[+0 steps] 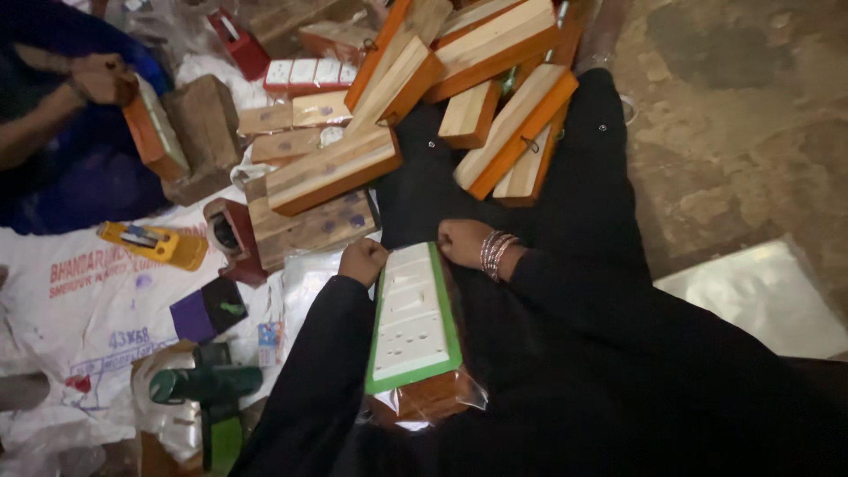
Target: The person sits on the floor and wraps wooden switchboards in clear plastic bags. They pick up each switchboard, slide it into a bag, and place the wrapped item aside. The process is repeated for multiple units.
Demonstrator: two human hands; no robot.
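Down on the person's lap lies a green-edged white socket board [412,318]; the left hand [362,261] and right hand [462,241], both curled shut, grip its far end.

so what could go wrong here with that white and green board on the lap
The board rests on the lap, gripped only at its far end by the left hand and right hand; its near end could tip or slide off. The clear plastic wrap under it looks slippery. The leaning pile of wooden boxes just ahead might topple onto the hands.
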